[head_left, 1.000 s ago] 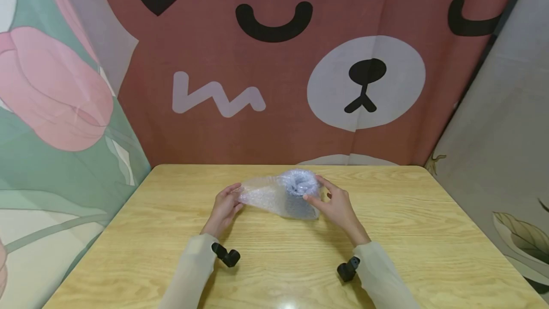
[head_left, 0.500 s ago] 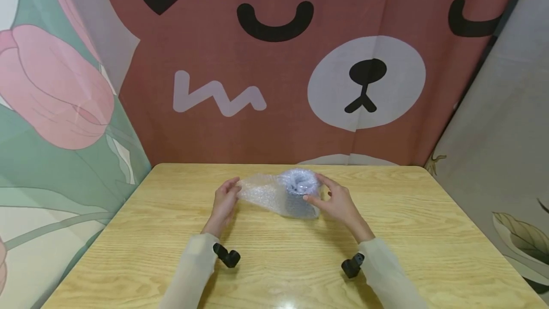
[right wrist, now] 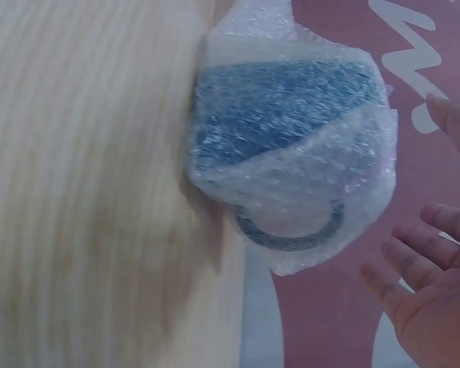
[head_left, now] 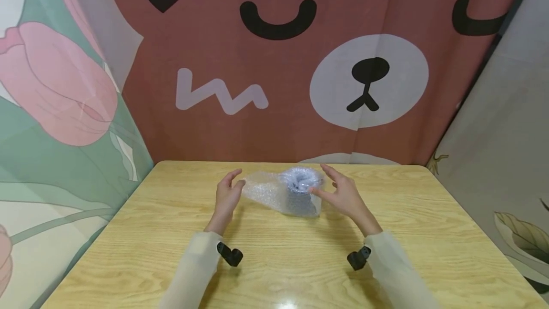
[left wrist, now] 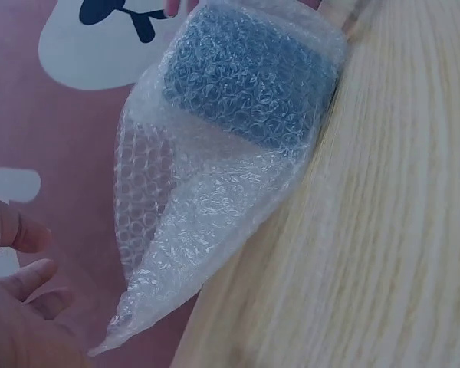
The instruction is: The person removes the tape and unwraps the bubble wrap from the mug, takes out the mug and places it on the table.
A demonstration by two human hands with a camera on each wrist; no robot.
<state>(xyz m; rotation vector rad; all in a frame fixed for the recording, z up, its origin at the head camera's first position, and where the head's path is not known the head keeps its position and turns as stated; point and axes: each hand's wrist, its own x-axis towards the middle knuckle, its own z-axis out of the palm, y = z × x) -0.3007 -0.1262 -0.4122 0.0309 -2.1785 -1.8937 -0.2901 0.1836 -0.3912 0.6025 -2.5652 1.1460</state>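
A blue mug (right wrist: 284, 111) stands on the table, wrapped in clear bubble wrap (head_left: 262, 190). Its curved handle (right wrist: 291, 241) shows through the plastic in the right wrist view. The wrap's loose end tapers off to the left, and the mug's mouth is covered by bunched plastic. Beside that loose end is my left hand (head_left: 226, 197), fingers relaxed, gripping nothing; the left wrist view shows a small gap to the wrap. My right hand (head_left: 348, 197) is spread at the mug's right side, its fingers apart from the wrap in the right wrist view.
The wood-grain table (head_left: 266, 261) extends around the mug, its back edge close behind. A curtain with a printed bear (head_left: 214, 137) hangs beyond that edge, with patterned cloth on both sides. A small black camera sits on each wrist.
My left hand has let go of the wrap's loose end. My right hand, earlier holding the wrapped mug's side, has loosened and drawn slightly right. The mug stays in place.
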